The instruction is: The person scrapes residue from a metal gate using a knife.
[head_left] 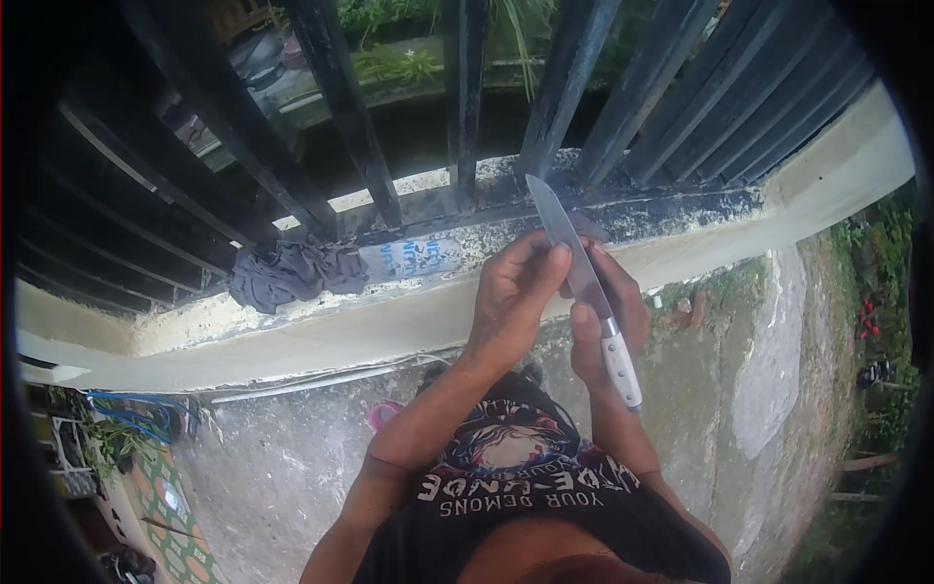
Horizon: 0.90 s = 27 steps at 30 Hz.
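A kitchen knife [582,277] with a white riveted handle is held in front of me, its blade tip pointing up and slightly left. My left hand [518,297] pinches the middle of the blade, thumb lying on its flat side. My right hand [615,310] grips the blade just above the handle, with its thumb on the near face and its fingers behind. The handle itself hangs free below both hands. A small greyish piece [590,230] shows behind the blade by the right fingertips.
On the ledge [686,226] lie a crumpled grey cloth [297,274] and a white wrapper with blue print [413,258]. Dark upright fence bars [465,107] stand along it. Below, a white pipe [311,382] runs over the concrete floor [282,457]; blue hose [131,414] lies left.
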{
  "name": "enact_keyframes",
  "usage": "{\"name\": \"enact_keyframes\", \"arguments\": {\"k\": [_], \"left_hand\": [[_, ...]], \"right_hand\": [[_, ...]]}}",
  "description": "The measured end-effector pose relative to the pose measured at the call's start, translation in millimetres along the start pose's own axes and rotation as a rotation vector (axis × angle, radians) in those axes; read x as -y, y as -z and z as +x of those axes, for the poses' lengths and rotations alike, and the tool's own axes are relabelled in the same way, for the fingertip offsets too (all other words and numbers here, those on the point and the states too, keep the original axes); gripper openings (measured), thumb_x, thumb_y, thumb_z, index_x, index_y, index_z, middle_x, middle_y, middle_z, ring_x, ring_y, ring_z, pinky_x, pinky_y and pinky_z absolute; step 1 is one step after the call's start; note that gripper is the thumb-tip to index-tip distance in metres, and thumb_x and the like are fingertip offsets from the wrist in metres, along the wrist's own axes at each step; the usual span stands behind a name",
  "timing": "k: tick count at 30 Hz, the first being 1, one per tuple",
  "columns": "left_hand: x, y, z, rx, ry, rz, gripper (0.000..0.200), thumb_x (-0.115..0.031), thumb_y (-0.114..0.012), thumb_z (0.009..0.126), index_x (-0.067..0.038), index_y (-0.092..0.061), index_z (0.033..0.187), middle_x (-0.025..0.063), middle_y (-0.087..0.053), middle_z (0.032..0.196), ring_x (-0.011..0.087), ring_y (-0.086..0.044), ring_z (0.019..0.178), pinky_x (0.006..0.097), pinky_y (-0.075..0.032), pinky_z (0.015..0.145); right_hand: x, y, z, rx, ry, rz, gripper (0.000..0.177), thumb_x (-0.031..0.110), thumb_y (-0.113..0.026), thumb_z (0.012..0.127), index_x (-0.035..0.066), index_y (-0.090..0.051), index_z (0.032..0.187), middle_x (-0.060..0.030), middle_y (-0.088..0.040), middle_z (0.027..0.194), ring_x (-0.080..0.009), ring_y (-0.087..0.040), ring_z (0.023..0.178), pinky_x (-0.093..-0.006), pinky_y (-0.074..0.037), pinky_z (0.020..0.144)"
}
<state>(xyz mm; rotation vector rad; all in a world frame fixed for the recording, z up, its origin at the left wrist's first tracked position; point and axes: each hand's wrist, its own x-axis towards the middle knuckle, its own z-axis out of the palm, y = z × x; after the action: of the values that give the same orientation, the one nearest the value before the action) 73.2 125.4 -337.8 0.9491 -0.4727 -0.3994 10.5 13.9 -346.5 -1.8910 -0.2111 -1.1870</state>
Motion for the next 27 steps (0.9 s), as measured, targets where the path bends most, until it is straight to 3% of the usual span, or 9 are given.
{"name": "enact_keyframes", "arguments": {"k": [13,16,18,19,21,22,24,25,27], "left_hand": [[-19.8,27.2,-13.3,0.274,0.226,-0.392,0.030,-0.021,-0.055,0.109,-0.004,-0.055,0.134,0.0131,-0.067,0.126,0.0191,-0.064,0.117,0.0366,-0.051,0.103],[-21.7,31.7,-24.9,0.338,0.090,-0.175,0.041,-0.017,-0.058,0.107,0.000,-0.046,0.142,0.0172,-0.054,0.143,0.0253,-0.059,0.129,0.0386,-0.049,0.109],[-25.2,36.9,-30.5,0.313,-0.222,0.210,0.046,-0.008,-0.062,0.101,0.001,-0.046,0.143,0.0211,-0.052,0.144,0.0309,-0.058,0.132,0.0410,-0.051,0.108],[-22.6,38.3,-29.5,0.314,-0.222,0.199,0.046,-0.008,-0.062,0.101,0.001,-0.046,0.143,0.0211,-0.052,0.144,0.0309,-0.058,0.132,0.0410,-0.051,0.108],[-15.1,39.4,-25.8,0.214,-0.736,0.598,0.059,0.002,-0.067,0.092,0.002,-0.046,0.147,0.0244,-0.048,0.148,0.0366,-0.055,0.135,0.0446,-0.052,0.109],[-14.7,39.1,-26.3,0.207,-0.733,0.592,0.059,0.002,-0.067,0.092,0.002,-0.046,0.147,0.0244,-0.048,0.148,0.0366,-0.055,0.135,0.0446,-0.052,0.109],[-17.6,39.0,-20.9,0.227,-0.827,0.708,0.058,0.006,-0.068,0.089,0.007,-0.050,0.145,0.0235,-0.048,0.148,0.0381,-0.057,0.133,0.0408,-0.054,0.108],[-18.3,39.6,-20.5,0.245,-0.811,0.691,0.059,0.007,-0.068,0.089,0.008,-0.050,0.144,0.0246,-0.048,0.150,0.0382,-0.057,0.134,0.0405,-0.054,0.109],[-18.8,41.1,-15.7,0.248,-0.825,0.728,0.059,0.007,-0.068,0.088,0.008,-0.051,0.144,0.0249,-0.048,0.149,0.0383,-0.056,0.135,0.0405,-0.053,0.109]], "right_hand": [[69.4,-24.9,-13.3,-0.070,0.041,-0.581,0.032,0.000,-0.073,0.087,-0.004,-0.072,0.119,-0.0216,-0.076,0.106,-0.0299,-0.077,0.095,-0.0371,-0.060,0.085],[87.7,-22.4,-11.9,-0.143,-0.105,-0.661,0.034,-0.001,-0.074,0.086,-0.003,-0.073,0.120,-0.0218,-0.076,0.108,-0.0293,-0.077,0.093,-0.0377,-0.060,0.086],[92.4,-19.2,-8.9,-0.141,-0.089,-0.701,0.036,-0.003,-0.074,0.084,0.000,-0.074,0.120,-0.0204,-0.077,0.106,-0.0281,-0.078,0.090,-0.0372,-0.061,0.083],[91.9,-16.1,-7.7,-0.081,-0.031,-0.768,0.037,-0.003,-0.075,0.083,0.002,-0.074,0.120,-0.0196,-0.077,0.104,-0.0274,-0.078,0.089,-0.0374,-0.060,0.086],[91.7,-13.1,-10.8,-0.011,-0.062,-0.809,0.039,-0.001,-0.078,0.080,0.007,-0.076,0.118,-0.0162,-0.078,0.101,-0.0252,-0.079,0.087,-0.0403,-0.055,0.100],[92.7,-11.0,-10.6,-0.003,-0.060,-0.813,0.039,-0.001,-0.078,0.080,0.007,-0.076,0.118,-0.0162,-0.078,0.101,-0.0252,-0.079,0.087,-0.0403,-0.055,0.100],[89.8,-8.8,-4.0,0.131,0.114,-0.872,0.041,0.000,-0.081,0.078,0.008,-0.076,0.118,-0.0144,-0.079,0.102,-0.0248,-0.078,0.084,-0.0389,-0.056,0.098],[89.3,-8.8,-0.3,0.162,0.165,-0.906,0.044,-0.001,-0.082,0.076,0.008,-0.076,0.120,-0.0129,-0.079,0.103,-0.0234,-0.078,0.081,-0.0341,-0.060,0.080],[87.6,-7.7,7.3,0.181,0.209,-0.921,0.046,0.000,-0.083,0.076,0.008,-0.075,0.120,-0.0127,-0.079,0.103,-0.0227,-0.077,0.079,-0.0321,-0.060,0.073]]}}
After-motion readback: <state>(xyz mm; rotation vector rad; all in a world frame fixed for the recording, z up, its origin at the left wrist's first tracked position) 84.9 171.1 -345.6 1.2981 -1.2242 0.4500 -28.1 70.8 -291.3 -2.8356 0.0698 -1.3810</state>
